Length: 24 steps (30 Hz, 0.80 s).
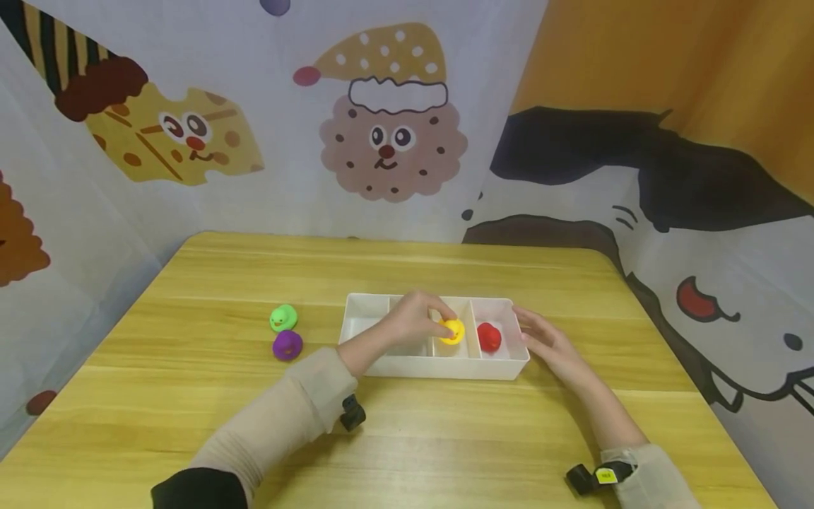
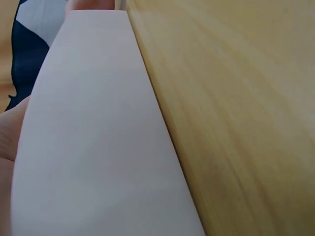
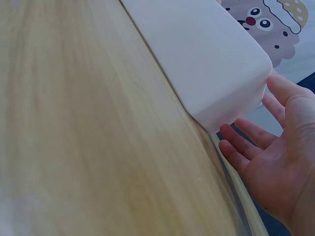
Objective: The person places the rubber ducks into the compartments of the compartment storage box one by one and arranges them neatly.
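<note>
My left hand point(image 1: 413, 319) pinches a small yellow toy duck point(image 1: 454, 332) between thumb and fingers, inside a divided white box point(image 1: 445, 368). That compartment is just left of the one at the right end, where a red toy duck point(image 1: 489, 338) sits. My right hand point(image 1: 556, 353) is at the box's right end, fingers spread and lightly bent, fingertips right at the wall. The right wrist view shows this hand point(image 3: 280, 152) beside the box corner point(image 3: 236, 98). In the left wrist view the box's front wall point(image 2: 98, 123) hides most of the left hand.
A green toy duck point(image 1: 283, 318) and a purple toy duck point(image 1: 288, 345) stand close together on the wooden table point(image 1: 191, 396), left of the box. Behind the table hangs a cloth point(image 1: 273, 205) with cartoon prints.
</note>
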### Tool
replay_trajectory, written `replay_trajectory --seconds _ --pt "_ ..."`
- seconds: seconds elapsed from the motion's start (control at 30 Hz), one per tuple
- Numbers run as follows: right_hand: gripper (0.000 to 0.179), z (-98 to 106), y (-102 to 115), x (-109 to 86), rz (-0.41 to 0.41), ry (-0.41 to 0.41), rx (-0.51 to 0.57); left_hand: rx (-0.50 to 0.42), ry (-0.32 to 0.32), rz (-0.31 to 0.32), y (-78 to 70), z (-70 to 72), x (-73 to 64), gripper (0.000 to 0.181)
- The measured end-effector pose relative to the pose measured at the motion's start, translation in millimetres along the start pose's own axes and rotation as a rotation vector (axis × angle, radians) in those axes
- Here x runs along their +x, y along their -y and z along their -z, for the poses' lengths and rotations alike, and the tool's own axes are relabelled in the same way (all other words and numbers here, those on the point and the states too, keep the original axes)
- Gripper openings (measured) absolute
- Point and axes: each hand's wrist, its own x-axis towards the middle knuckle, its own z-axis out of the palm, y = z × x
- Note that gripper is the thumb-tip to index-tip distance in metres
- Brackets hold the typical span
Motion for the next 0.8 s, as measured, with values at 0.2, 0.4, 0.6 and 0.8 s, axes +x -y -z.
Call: replay_trajectory --seconds 0.2,0.4,0.6,0.8 --pt "0.052 0.0 0.1 0.6 0.003 0.0 0.002 0.032 0.015 0.023 1.5 -4.0 2.8 0.022" --pt "0.052 0.0 -1.9 1.3 0.007 -0.005 -0.011 0.074 0.019 0.041 2.0 -6.7 3.5 0.021" --pt "0.052 0.2 -2.7 1.2 0.012 -0.005 -0.016 0.127 0.036 0.06 -0.3 -8.6 6.0 0.022" --pt "0.052 0.2 -3.1 1.1 0.014 -0.002 -0.015 0.162 0.061 0.084 -3.5 -8.1 7.7 0.021"
